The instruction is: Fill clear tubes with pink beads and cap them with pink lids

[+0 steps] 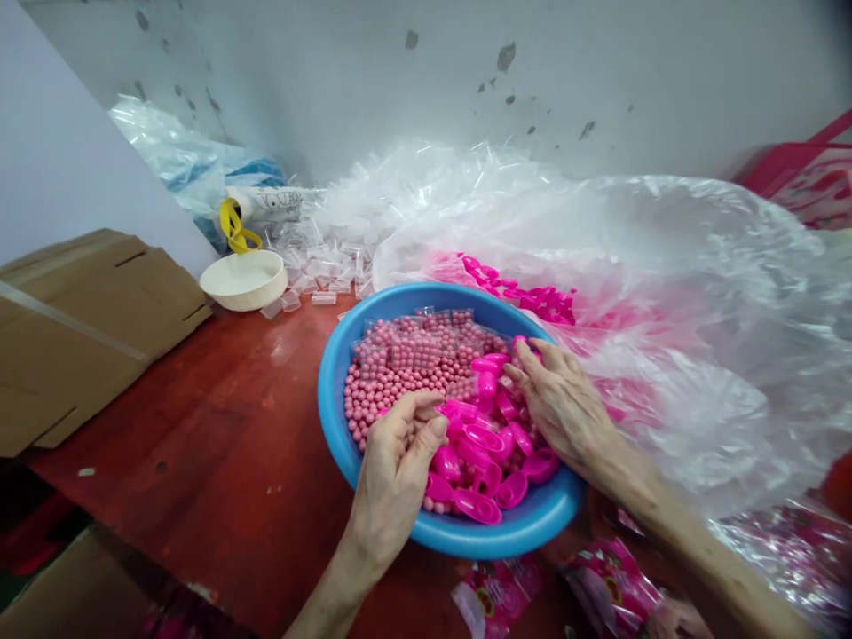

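Note:
A blue basin (333,426) holds many pink round beads (373,388), small transparent cases filled with beads (416,349), and a heap of bright pink hollow plastic pieces (479,453). Over the front left of the basin is my left hand (396,466), thumb and fingertips brought together; whatever is between them is too small to make out. My right hand (563,399) reaches in over the right rim, its fingers curled around a bright pink plastic piece (518,343) that is partly hidden by them. More pink pieces lie directly under that hand.
Transparent tubes (326,262) pile up behind, beside a white round lid (245,280) and a yellow tape ring (236,228). A large plastic bag (666,240) with pink pieces spreads at right. Cardboard (93,328) stands left on the red table (226,444). Pink packets (616,586) lie in front.

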Demonstrator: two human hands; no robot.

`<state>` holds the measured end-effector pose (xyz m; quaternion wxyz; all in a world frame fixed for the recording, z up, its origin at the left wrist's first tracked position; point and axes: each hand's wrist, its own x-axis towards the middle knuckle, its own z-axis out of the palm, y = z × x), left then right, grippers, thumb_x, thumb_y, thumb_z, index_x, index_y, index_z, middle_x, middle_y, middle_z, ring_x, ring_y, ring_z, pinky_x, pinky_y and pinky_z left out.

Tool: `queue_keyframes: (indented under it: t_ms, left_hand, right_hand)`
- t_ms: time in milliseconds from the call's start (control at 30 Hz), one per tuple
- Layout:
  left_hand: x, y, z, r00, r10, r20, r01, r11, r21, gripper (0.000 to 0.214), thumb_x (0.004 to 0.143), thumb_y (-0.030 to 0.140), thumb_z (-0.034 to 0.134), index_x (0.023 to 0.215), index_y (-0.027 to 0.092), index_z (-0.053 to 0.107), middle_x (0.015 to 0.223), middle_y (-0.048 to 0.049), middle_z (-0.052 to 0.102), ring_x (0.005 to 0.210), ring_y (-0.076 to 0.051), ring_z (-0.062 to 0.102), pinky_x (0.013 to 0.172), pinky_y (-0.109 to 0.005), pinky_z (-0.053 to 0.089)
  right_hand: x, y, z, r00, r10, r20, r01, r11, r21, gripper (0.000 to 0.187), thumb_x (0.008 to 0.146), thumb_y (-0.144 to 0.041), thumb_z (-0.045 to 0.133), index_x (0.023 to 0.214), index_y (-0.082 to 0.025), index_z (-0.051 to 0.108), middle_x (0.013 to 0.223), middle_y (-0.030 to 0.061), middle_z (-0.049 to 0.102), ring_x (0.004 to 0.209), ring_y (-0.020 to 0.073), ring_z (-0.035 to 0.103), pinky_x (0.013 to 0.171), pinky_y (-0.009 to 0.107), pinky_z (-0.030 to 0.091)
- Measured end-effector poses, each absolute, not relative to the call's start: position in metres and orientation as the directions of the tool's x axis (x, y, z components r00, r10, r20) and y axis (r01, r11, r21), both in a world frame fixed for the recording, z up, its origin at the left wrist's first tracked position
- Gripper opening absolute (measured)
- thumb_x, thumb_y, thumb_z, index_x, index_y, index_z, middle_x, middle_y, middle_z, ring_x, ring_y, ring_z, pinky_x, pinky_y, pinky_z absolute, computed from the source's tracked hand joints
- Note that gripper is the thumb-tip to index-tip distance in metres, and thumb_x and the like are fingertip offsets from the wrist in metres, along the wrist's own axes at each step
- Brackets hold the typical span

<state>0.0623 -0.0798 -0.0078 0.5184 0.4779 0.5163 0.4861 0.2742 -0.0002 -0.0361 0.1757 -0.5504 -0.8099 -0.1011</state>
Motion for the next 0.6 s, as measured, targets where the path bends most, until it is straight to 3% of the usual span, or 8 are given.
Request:
queue_keyframes:
  t_ms: [133,300,467,600]
  left_hand:
    - [0.062,-0.080,-0.008,-0.011,0.998,-0.068,-0.015,0.068,0.998,0.020,0.088,0.028,0.054,0.103,0.017,0.060,0.087,-0.0011,0.062,0.079,-0.013,0.059,0.075,-0.024,0.046]
    - [0.062,-0.081,-0.007,-0.021,0.996,-0.089,-0.008,0.089,0.996,0.020,0.087,0.029,0.055,0.101,0.017,0.062,0.086,-0.0014,0.064,0.077,-0.013,0.060,0.069,-0.022,0.047]
    - [0.061,-0.082,-0.006,-0.050,0.994,-0.094,0.023,0.095,0.995,0.021,0.085,0.032,0.057,0.100,0.017,0.063,0.084,-0.0018,0.067,0.077,-0.015,0.061,0.069,-0.022,0.048]
    - [0.061,-0.082,-0.008,-0.049,0.994,-0.100,0.050,0.103,0.993,0.022,0.085,0.034,0.058,0.099,0.018,0.063,0.085,-0.0017,0.068,0.077,-0.015,0.062,0.068,-0.022,0.049]
  right_hand:
    - [0.299,-0.014,-0.020,-0.266,0.838,0.476,0.923,0.363,-0.124,0.047,0.094,-0.044,0.031,0.116,-0.012,0.058,0.114,0.0186,0.057,0.104,0.0315,0.054,0.086,0.052,0.048]
    - [0.329,-0.053,-0.002,-0.226,0.888,0.402,0.910,0.339,-0.239,0.049,0.091,-0.051,0.034,0.097,-0.018,0.069,0.099,0.0138,0.067,0.090,0.0275,0.063,0.076,0.044,0.054]
    - [0.338,-0.095,0.012,-0.045,0.965,0.259,0.817,0.185,-0.546,0.036,0.082,-0.051,0.053,0.083,-0.022,0.074,0.088,0.0121,0.072,0.072,0.0244,0.069,0.054,0.030,0.057]
    - [0.343,-0.104,0.020,-0.104,0.987,0.125,0.742,0.161,-0.651,0.041,0.077,-0.058,0.054,0.063,-0.024,0.073,0.064,0.0091,0.071,0.051,0.0225,0.066,0.040,0.027,0.052]
